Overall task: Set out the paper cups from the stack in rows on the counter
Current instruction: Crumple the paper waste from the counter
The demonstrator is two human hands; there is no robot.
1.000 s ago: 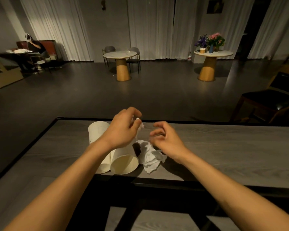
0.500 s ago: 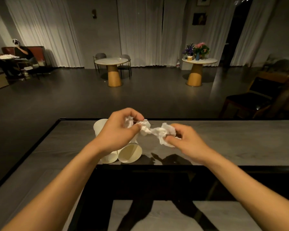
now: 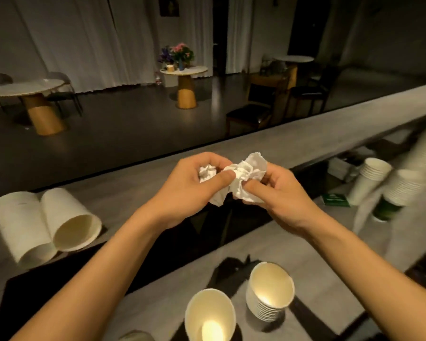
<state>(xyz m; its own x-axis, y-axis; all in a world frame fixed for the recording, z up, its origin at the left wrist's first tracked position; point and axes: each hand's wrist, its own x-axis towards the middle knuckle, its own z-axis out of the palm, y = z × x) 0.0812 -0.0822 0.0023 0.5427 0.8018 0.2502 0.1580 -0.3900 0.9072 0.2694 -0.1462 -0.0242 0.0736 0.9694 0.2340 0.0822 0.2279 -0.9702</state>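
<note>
Head view, looking down over both of my forearms: my left hand (image 3: 182, 190) and right hand (image 3: 278, 195) meet in the middle of the frame, above the dark gap between the raised ledge (image 3: 305, 139) and the lower counter (image 3: 305, 252). Between them I hold a crumpled white tissue (image 3: 246, 173). My left fingers curl round one wadded end with the thumb pressed onto it. My right thumb and fingers pinch the other end, and a loose fold sticks up above that hand.

At the left of the frame two paper cups (image 3: 67, 222) lie on their sides on the ledge, touching along their lengths, mouths turned toward the lower right.

On the lower counter at the bottom of the frame a single cup (image 3: 209, 313) stands upright, mouth open to me. Just to its right, apart from it, stands a short stack of cups (image 3: 268, 291), tilted a little, its nested rims showing down one side.

At the right edge several more stacks of cups (image 3: 369, 178) are blurred. One leans, one rises tall toward the upper right, and another sits on something dark green that I cannot make out. A green packet (image 3: 335, 200) lies flat near them.

Across the dark floor in the upper middle, flowers (image 3: 177, 52) stand on a round table (image 3: 185, 70).
</note>
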